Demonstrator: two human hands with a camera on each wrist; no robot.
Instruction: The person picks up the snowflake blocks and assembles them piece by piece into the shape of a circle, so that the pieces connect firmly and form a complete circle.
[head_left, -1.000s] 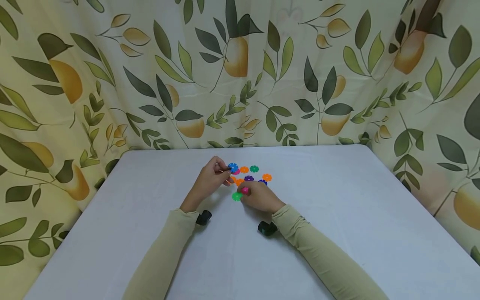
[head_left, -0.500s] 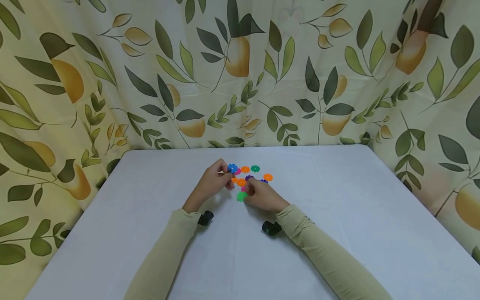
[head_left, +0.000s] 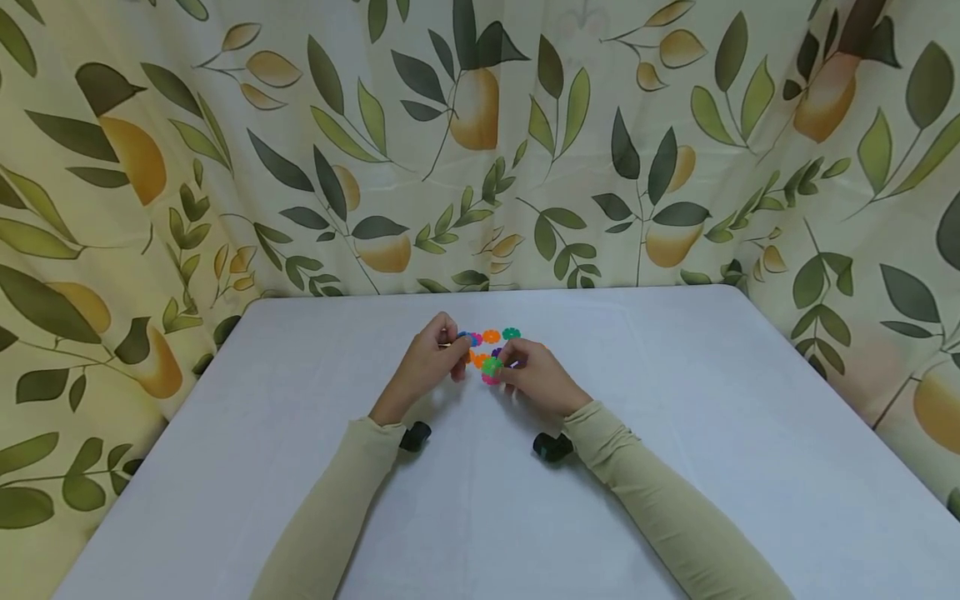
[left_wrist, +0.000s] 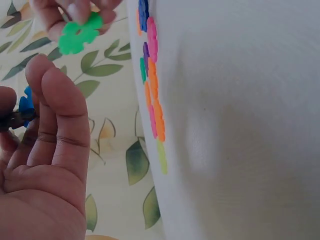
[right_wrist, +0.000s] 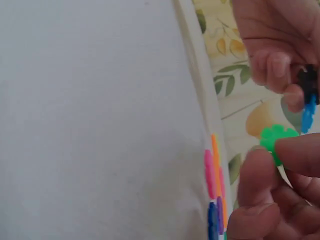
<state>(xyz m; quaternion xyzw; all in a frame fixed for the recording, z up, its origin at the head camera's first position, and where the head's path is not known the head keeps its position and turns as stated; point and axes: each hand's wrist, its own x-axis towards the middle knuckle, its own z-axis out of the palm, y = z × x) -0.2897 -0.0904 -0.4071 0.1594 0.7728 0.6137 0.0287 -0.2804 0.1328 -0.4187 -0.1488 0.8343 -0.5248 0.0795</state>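
Observation:
My left hand [head_left: 426, 365] pinches a black flower-shaped disc [right_wrist: 307, 82] with a blue one [right_wrist: 308, 117] joined to it. In the left wrist view, the blue disc [left_wrist: 26, 102] shows behind the fingers, partly hidden. A bright green flower-shaped disc [head_left: 491, 367] is pinched between thumb and fingertips of my right hand [head_left: 545, 379]. Both hands are raised above the table, close together, and the green disc [left_wrist: 80, 35] is apart from the blue one. Beneath and behind them lie loose discs, among them an orange disc [head_left: 491, 336] and a pink disc [head_left: 490, 380].
A dark green disc [head_left: 512, 333] lies at the far side of the group, with a purple disc [head_left: 497, 353] partly hidden nearer my right hand. The white-covered table [head_left: 465, 517] ends at a leaf-patterned curtain [head_left: 480, 192].
My right hand has picked the green disc up off the table and lifted it, after leaving a pink disc there. The left hand has stayed nearly in place, tilting the blue disc.

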